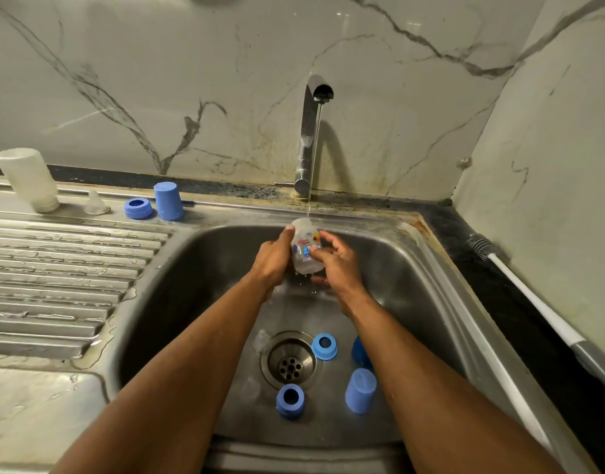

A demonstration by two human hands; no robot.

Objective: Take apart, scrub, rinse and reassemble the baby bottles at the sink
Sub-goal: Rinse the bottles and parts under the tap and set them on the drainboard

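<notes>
Both hands hold a clear printed bottle (pixel 305 248) under the tap (pixel 309 131) stream, over the far part of the sink (pixel 198 268). The left hand (pixel 273 260) grasps its left side; the right hand (pixel 337 263) curls fingers round its right. On the sink floor near the drain (pixel 290 362) lie blue rings and caps (two of each) — another bottle (pixel 27 179), ring and cap stand far left on the drainboard (pixel 55 275).
</notes>
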